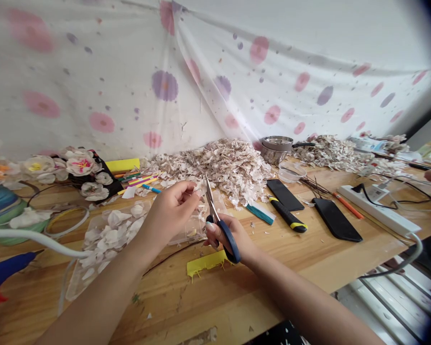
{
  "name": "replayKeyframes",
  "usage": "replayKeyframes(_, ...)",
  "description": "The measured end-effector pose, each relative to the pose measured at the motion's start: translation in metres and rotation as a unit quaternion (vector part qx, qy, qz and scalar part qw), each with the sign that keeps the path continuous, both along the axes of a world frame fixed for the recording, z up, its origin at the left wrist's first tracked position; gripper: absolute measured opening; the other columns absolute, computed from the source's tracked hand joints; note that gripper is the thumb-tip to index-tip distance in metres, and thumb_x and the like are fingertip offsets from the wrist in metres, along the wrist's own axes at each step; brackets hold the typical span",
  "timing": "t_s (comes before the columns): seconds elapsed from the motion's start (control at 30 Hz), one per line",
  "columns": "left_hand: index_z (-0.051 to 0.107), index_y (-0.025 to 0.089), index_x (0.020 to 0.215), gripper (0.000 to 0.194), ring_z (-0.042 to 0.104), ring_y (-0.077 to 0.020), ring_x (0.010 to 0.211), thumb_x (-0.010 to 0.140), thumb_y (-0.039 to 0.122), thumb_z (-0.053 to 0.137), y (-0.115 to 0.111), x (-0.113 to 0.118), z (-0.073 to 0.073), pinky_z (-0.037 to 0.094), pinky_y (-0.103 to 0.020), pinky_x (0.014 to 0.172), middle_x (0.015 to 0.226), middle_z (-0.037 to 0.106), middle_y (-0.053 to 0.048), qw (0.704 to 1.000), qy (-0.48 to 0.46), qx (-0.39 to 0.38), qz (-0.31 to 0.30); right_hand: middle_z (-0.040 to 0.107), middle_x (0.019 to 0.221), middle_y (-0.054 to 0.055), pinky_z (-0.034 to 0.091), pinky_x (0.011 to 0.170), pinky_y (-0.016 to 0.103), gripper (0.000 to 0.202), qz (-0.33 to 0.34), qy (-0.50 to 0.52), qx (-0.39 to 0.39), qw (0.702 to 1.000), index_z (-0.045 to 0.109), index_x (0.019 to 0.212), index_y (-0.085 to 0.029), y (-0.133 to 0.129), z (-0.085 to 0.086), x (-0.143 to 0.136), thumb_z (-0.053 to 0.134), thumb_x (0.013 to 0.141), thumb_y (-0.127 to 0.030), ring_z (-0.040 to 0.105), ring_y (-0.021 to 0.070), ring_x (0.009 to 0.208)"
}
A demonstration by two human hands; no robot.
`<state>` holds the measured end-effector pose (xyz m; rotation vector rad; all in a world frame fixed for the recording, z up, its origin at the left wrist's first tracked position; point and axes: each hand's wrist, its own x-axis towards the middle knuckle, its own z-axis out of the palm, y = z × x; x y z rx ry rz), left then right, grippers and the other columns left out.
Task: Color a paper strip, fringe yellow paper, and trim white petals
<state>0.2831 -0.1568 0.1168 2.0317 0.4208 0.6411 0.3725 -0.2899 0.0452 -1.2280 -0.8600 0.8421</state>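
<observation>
L fingers (187,192) pinched on white bit (200,185), mostly hidden; R fingers (212,230) gripping scissors (228,239).

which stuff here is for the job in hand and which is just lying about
Seems part of the job:
- scissors, in the right hand
- pale petal, pinched in the left hand
- petal pile
- loose white petals

Probably just lying about:
- white power strip
- black phone beside it
- orange stick

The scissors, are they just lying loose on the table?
No, the person's right grip holds the scissors by their dark blue handles.
</observation>
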Motion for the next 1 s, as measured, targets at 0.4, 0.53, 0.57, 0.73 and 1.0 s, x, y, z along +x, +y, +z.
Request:
replayKeyframes(0.4, 0.057, 0.021, 0.080, 0.023, 0.057, -0.0171, 0.067, 0.082, 0.044, 0.053, 0.005, -0.001, 0.000, 0.041, -0.025, 0.061, 0.068, 0.060, 0.002, 1.000, 0.014, 0.026, 0.002, 0.044, 0.045, -0.008, 0.049, 0.054, 0.029, 0.053, -0.007, -0.021, -0.044, 0.999, 0.045, 0.063, -0.020, -0.003, 0.002, 0.005, 0.066, 0.065, -0.069, 0.042, 0.0079, 0.042)
replayKeyframes(0.53, 0.054, 0.022, 0.075, 0.022, 0.056, -0.0167, 0.068, 0.083, 0.042, 0.052, 0.007, -0.001, 0.001, 0.040, -0.025, 0.061, 0.067, 0.059, 0.002, 0.999, 0.021, 0.028, -0.011, 0.043, 0.043, -0.008, 0.050, 0.054, 0.029, 0.052, 0.001, -0.022, -0.053, 0.998, 0.045, 0.060, -0.019, -0.005, 0.006, 0.006, 0.069, 0.066, -0.064, 0.041, 0.0075, 0.040)
replayKeyframes(0.57, 0.054, 0.022, 0.073, 0.022, 0.056, -0.0168, 0.068, 0.083, 0.042, 0.051, 0.008, -0.001, 0.002, 0.040, -0.025, 0.061, 0.066, 0.058, 0.002, 0.999, 0.025, 0.029, -0.011, 0.043, 0.042, -0.008, 0.050, 0.054, 0.028, 0.052, 0.005, -0.028, -0.056, 0.998, 0.044, 0.058, -0.019, -0.006, 0.007, 0.007, 0.069, 0.066, -0.064, 0.041, 0.0074, 0.040)
replayKeyframes(0.73, 0.053, 0.023, 0.069, 0.019, 0.057, -0.0180, 0.066, 0.080, 0.038, 0.050, 0.013, -0.001, 0.003, 0.040, -0.026, 0.059, 0.063, 0.059, 0.002, 0.999, 0.039, 0.029, 0.004, 0.041, 0.043, -0.007, 0.051, 0.053, 0.027, 0.054, 0.021, -0.045, -0.089, 0.995, 0.042, 0.051, -0.019, -0.011, 0.013, 0.011, 0.068, 0.067, -0.063, 0.042, 0.0073, 0.041)
replayKeyframes(1.0, 0.053, 0.023, 0.065, 0.020, 0.056, -0.0163, 0.063, 0.079, 0.036, 0.050, 0.018, -0.002, 0.005, 0.041, -0.026, 0.061, 0.059, 0.056, 0.004, 0.999, 0.039, 0.024, 0.000, 0.040, 0.039, -0.008, 0.052, 0.051, 0.027, 0.053, 0.021, -0.059, -0.110, 0.992, 0.043, 0.052, -0.019, -0.014, 0.017, 0.014, 0.069, 0.066, -0.064, 0.039, 0.0061, 0.037)
